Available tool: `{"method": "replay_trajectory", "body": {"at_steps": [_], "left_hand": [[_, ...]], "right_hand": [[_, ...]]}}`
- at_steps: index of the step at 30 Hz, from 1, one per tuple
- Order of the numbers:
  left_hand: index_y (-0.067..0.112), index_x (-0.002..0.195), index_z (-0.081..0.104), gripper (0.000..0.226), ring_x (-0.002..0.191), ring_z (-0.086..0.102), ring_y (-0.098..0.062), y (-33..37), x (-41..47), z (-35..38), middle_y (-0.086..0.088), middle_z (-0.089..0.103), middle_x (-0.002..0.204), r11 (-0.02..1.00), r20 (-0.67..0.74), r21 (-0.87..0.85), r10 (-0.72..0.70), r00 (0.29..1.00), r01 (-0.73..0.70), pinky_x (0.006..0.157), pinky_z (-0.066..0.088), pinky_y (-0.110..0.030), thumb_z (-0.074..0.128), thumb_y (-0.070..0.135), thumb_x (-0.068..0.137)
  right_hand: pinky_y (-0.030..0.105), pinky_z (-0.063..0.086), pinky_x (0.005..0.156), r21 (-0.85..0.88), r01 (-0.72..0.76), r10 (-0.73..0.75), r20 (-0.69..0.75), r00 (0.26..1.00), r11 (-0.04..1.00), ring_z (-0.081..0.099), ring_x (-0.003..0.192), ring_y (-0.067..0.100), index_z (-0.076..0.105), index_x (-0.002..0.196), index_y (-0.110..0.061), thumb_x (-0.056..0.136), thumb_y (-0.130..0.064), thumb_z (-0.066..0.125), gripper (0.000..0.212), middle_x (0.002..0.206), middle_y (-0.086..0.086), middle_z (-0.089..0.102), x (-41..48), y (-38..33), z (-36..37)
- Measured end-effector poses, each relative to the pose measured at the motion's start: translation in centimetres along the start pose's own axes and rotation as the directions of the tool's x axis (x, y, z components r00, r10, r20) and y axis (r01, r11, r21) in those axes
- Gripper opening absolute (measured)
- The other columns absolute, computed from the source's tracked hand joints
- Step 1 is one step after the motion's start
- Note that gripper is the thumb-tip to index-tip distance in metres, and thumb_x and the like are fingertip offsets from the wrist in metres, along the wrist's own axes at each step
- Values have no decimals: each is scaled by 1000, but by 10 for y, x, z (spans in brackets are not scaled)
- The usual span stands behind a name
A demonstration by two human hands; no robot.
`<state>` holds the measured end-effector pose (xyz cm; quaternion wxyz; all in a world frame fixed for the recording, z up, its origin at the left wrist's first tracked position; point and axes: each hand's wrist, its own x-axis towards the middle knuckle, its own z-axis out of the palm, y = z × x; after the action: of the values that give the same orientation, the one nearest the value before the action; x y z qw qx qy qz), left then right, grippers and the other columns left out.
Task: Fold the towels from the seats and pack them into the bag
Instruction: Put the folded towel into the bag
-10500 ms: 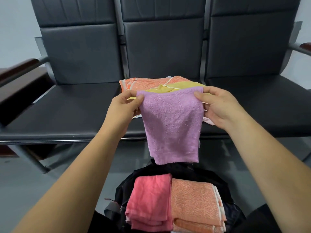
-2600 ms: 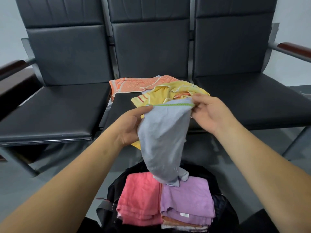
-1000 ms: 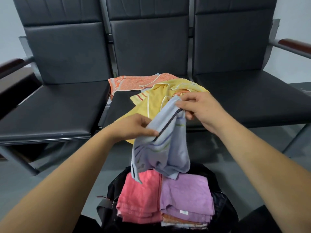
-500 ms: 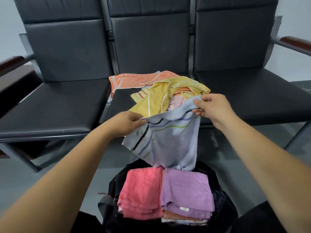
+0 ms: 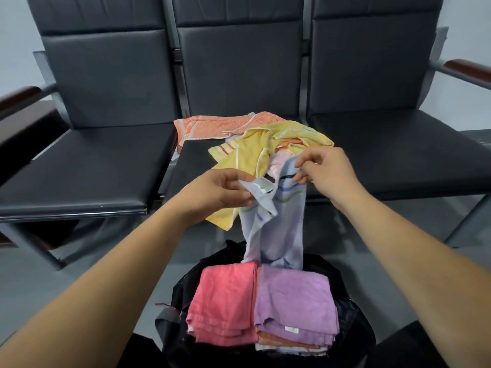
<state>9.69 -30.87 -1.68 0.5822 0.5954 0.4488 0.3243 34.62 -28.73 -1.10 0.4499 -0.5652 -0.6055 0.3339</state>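
A pale blue towel point(image 5: 279, 229) with wavy stripes hangs bunched over the open black bag point(image 5: 353, 322). My left hand point(image 5: 220, 191) pinches one upper corner and my right hand point(image 5: 324, 171) pinches the other upper edge. Its lower end touches the folded purple towel point(image 5: 295, 301), which lies in the bag beside a folded pink towel point(image 5: 225, 304). On the middle seat lie a crumpled yellow towel point(image 5: 252, 152) and an orange patterned towel point(image 5: 218, 124), with a pale pink one partly hidden under the yellow.
Three black padded seats point(image 5: 79, 166) stand in a row with wooden armrests point(image 5: 467, 67) at both ends. Metal legs run down to a grey floor point(image 5: 53, 282) around the bag. More folded towels show beneath the purple one.
The blue towel was spread between my hands half a second ago; my hands have now come closer together and it hangs narrower and bunched. The purple towel went into the bag earlier.
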Motion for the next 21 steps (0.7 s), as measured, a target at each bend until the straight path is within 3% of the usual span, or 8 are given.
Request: {"method": "replay_trajectory", "body": {"at_steps": [2, 4, 6, 9, 12, 14, 17, 21], "left_hand": [[6, 110, 70, 20, 89, 75, -23, 3, -2, 2, -10, 77, 90, 990, -30, 136, 37, 999, -33, 89, 59, -30, 69, -2, 92], [5, 100, 73, 9, 80, 74, -24, 6, -1, 4, -15, 76, 84, 978, -85, 204, 72, 994, -54, 83, 61, -31, 74, 8, 91], [1, 94, 74, 11, 73, 73, -22, 7, -1, 6, -21, 75, 86, 970, -107, 235, 90, 990, -62, 79, 61, -32, 74, 12, 91], [0, 93, 74, 19, 75, 74, -27, 6, 1, 8, -27, 74, 87, 972, -149, 233, 80, 986, -44, 81, 62, -36, 77, 18, 89], [0, 103, 73, 20, 90, 75, -34, 4, 3, 7, -22, 76, 94, 992, -179, 126, 22, 984, 1, 89, 61, -39, 76, 14, 89], [4, 115, 67, 28, 101, 74, -32, 3, 3, 6, -18, 77, 101, 996, -132, 91, 6, 991, 6, 95, 58, -39, 76, 6, 88], [7, 111, 69, 24, 100, 75, -24, 6, 1, 6, -10, 78, 101, 982, -100, 190, 38, 994, -19, 95, 58, -36, 76, 5, 88], [6, 96, 72, 14, 82, 77, -17, 8, 3, -2, -2, 79, 83, 884, -135, 467, 56, 989, 14, 88, 60, -35, 75, 18, 91]], "right_hand": [[25, 56, 68, 20, 6, -8, 142, 990, 1000, 74, 69, 17, 73, 79, -11, 91, 8, 55, 29, 70, 7, 74, -6, -7, 11], [24, 57, 77, -34, 14, -3, 296, 955, 999, 74, 80, 12, 78, 89, -14, 91, -11, 71, 8, 81, 2, 78, -17, -14, 20], [23, 55, 81, -128, 60, -3, 409, 913, 990, 72, 84, 11, 78, 94, -17, 85, -33, 80, 19, 89, 0, 77, -28, -18, 29], [22, 46, 65, -232, 153, -24, 478, 878, 960, 60, 68, 7, 74, 92, -13, 79, -45, 83, 36, 85, 10, 71, -36, -17, 41], [17, 40, 56, -288, 171, -33, 429, 903, 942, 54, 61, 4, 70, 87, -6, 80, -36, 83, 34, 76, 6, 67, -37, -10, 48], [24, 32, 52, -356, 201, -75, 338, 938, 913, 46, 58, 11, 63, 76, 2, 86, -23, 74, 29, 71, 10, 59, -35, -4, 51], [33, 29, 54, -379, 188, -94, 254, 963, 906, 44, 61, 21, 59, 68, -4, 97, -21, 62, 34, 66, 11, 57, -29, 1, 47], [34, 40, 61, -351, 206, -132, 224, 966, 913, 58, 73, 28, 72, 87, 2, 97, -27, 65, 32, 80, 18, 68, -20, -4, 32]]}}
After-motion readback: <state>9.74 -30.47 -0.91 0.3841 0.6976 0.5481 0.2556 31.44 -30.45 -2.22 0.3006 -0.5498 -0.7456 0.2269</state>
